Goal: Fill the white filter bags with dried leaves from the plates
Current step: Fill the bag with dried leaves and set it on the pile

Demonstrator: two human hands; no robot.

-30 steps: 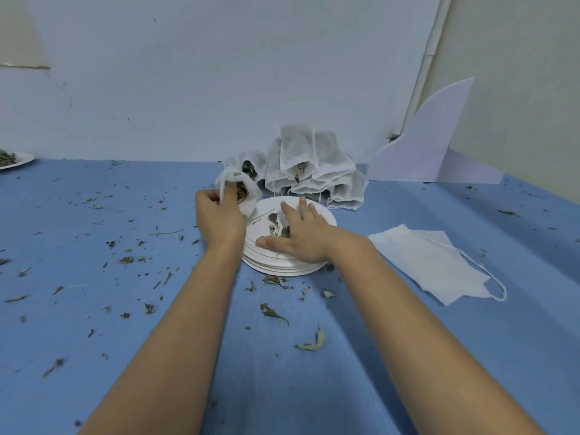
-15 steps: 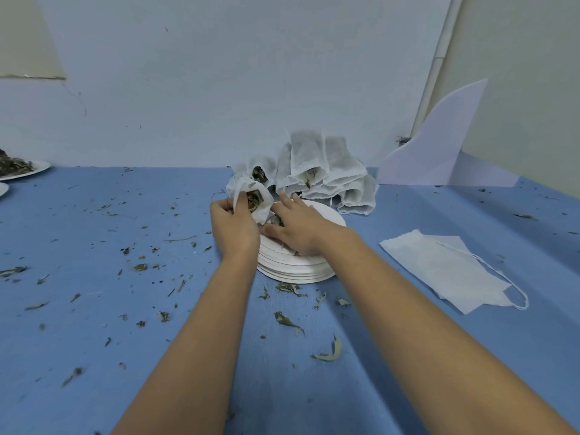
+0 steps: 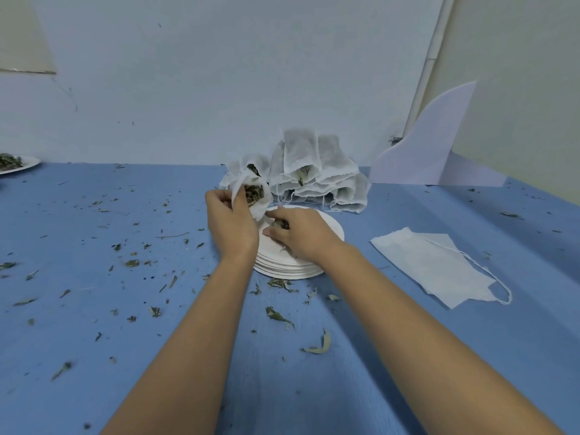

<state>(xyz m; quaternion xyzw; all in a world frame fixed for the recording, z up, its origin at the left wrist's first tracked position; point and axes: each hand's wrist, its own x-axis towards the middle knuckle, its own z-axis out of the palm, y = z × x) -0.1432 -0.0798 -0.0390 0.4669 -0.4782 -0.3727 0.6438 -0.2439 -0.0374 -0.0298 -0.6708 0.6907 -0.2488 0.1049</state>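
- Dried leaves (image 3: 9, 161) are heaped on a plate (image 3: 31, 162) at the far left edge of the blue surface (image 3: 94, 324).
- Leaf scraps (image 3: 131, 263) lie scattered over the surface between that plate and the hands.
- The left hand (image 3: 230, 221) grips a white filter bag (image 3: 262, 204) by its rim, holding it up with the mouth open; leaves show inside.
- The right hand (image 3: 301, 235), just beside and slightly below the bag, has its fingers curled round a pinch of leaves (image 3: 280, 224) above a stack of plates (image 3: 334, 233).
- A pile of filled bags (image 3: 314, 171) leans at the wall behind the stack.
- Flat empty bags (image 3: 433, 265) lie well to the right of the hands.
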